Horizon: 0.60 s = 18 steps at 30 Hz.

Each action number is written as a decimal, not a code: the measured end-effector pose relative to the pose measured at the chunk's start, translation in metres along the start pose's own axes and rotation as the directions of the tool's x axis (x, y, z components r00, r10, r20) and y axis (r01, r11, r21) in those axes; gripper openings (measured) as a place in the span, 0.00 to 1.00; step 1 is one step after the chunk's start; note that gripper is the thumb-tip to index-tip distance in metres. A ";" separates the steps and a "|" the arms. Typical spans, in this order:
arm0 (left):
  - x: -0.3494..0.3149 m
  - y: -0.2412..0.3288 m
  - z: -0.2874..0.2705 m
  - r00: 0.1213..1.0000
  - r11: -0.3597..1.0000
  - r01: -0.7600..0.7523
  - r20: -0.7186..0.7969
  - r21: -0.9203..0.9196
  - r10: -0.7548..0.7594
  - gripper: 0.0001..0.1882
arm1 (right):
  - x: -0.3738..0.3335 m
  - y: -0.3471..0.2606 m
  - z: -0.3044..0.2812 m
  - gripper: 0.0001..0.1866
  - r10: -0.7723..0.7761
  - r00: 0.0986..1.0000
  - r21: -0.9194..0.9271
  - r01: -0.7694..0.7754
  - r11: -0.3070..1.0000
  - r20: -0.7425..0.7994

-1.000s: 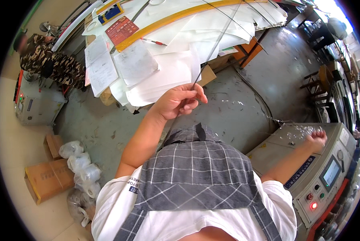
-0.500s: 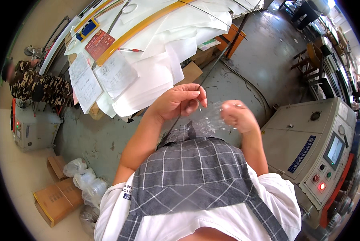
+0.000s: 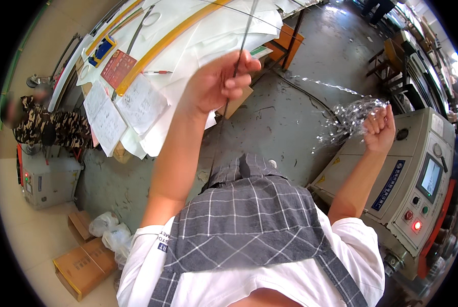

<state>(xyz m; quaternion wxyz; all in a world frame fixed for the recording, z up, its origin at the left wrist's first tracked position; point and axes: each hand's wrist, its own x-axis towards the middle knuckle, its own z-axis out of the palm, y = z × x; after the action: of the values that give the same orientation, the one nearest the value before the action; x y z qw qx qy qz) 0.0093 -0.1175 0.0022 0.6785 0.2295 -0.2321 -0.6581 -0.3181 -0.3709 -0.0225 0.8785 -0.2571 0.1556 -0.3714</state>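
Observation:
My left hand (image 3: 221, 82) is raised in front of the paper-covered table, its fingers curled round a long, thin, dark rod or cord (image 3: 220, 138). This line runs from the top of the view down past my wrist to my waist; whether it is stiff I cannot tell. Out to the right, my right hand (image 3: 378, 130) is closed on a crumpled bundle of clear, shiny plastic strips (image 3: 345, 118). One twisted strip trails from the bundle toward the upper left. My right fingers partly hide the gripped end.
A table (image 3: 188, 77) carries white sheets, a yellow strip and a red pen. At right stands a grey machine (image 3: 377, 174) with a screen and lit button. Cardboard boxes (image 3: 85, 266) and plastic bags lie lower left. A person in camouflage (image 3: 55, 123) is at far left.
My right hand has swung right and outward, drawing the plastic strips away from my left hand. My left hand has moved up and slightly left along the dark line.

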 end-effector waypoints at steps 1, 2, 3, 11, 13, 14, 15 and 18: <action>0.007 0.011 -0.001 1.000 1.000 -0.013 0.024 0.002 0.013 0.10 | 0.011 -0.011 -0.010 0.17 -0.008 0.999 0.006 0.008 1.000 0.036; 0.014 0.023 0.000 0.999 1.000 -0.025 0.045 0.005 0.024 0.10 | 0.021 -0.022 -0.017 0.17 -0.015 0.997 0.014 0.014 1.000 0.071; 0.019 0.033 0.003 0.997 0.999 -0.047 0.062 0.015 0.046 0.09 | 0.032 -0.030 -0.021 0.16 -0.029 0.997 0.013 0.029 1.000 0.075; 0.020 0.047 -0.007 0.972 0.972 -0.234 0.023 -0.031 0.235 0.09 | 0.071 -0.071 -0.023 0.13 -0.132 0.991 -0.010 0.132 0.991 0.017; 0.012 0.040 -0.011 0.977 0.979 -0.205 -0.063 -0.008 0.204 0.10 | 0.074 -0.082 -0.035 0.13 -0.179 0.984 -0.034 0.179 0.983 -0.003; 0.011 0.037 -0.011 0.978 0.979 -0.202 -0.065 -0.017 0.200 0.10 | 0.074 -0.090 -0.047 0.13 -0.194 0.981 -0.020 0.194 0.981 -0.003; 0.007 0.034 -0.010 0.976 0.978 -0.207 -0.070 -0.024 0.205 0.11 | 0.075 -0.096 -0.055 0.13 -0.203 0.979 -0.007 0.203 0.979 0.004; -0.006 0.037 -0.006 0.963 0.963 -0.266 -0.065 -0.040 0.263 0.12 | 0.079 -0.112 -0.087 0.12 -0.274 0.961 0.005 0.275 0.962 -0.036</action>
<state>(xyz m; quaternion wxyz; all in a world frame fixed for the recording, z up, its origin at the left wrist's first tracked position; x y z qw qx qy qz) 0.0416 -0.1107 0.0204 0.7722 0.1993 -0.2245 -0.5600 -0.3690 -0.5236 -0.0366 0.8169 -0.2654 0.1320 -0.4948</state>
